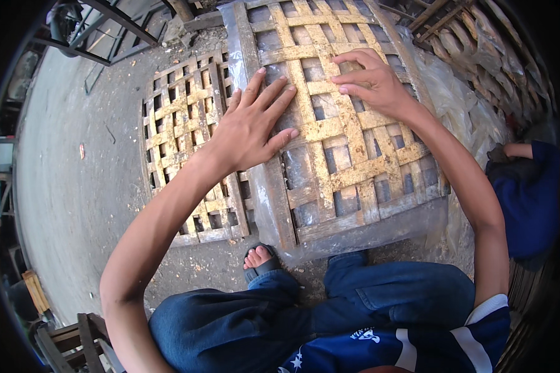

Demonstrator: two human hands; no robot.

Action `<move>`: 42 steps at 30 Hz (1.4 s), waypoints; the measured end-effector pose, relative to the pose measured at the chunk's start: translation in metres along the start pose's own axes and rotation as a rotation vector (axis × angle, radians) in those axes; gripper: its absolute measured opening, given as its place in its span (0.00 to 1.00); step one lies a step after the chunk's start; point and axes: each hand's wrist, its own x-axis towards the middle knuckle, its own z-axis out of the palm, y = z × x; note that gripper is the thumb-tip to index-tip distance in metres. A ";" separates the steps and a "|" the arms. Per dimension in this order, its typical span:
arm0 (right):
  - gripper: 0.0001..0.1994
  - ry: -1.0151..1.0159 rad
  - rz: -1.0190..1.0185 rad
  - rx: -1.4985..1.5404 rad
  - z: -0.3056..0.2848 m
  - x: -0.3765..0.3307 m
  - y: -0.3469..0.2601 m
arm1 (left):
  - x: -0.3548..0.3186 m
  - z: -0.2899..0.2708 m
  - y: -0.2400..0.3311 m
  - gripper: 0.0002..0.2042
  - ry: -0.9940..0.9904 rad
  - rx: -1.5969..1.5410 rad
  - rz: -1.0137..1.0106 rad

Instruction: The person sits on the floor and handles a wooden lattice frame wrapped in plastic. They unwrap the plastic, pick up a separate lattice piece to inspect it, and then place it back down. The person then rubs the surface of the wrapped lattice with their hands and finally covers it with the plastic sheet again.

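Observation:
A wooden lattice frame (354, 140), its woven slats crusted with yellowish flecks, lies in front of my knees. Clear plastic sheeting (379, 229) shows beneath it and past its near and left edges. Spread across the frame's left side is my left hand (253, 127), fingers apart, with nothing in it. My right hand (376, 84) is over the upper right part of the lattice, its fingers bent and separated, pointing left. I see nothing held there; whether the fingertips touch the slats, I cannot tell.
A second lattice frame (186, 149) lies lower, on the ground at the left. Crumpled plastic (463, 112) and stacked yellowish pieces (491, 53) lie at the far right. Another person in blue (529, 199) is at the right edge. Metal bars (124, 25) stand at the far left.

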 end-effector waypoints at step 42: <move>0.14 0.201 0.037 -0.202 -0.011 0.019 0.024 | 0.000 -0.003 0.001 0.39 -0.065 -0.038 -0.024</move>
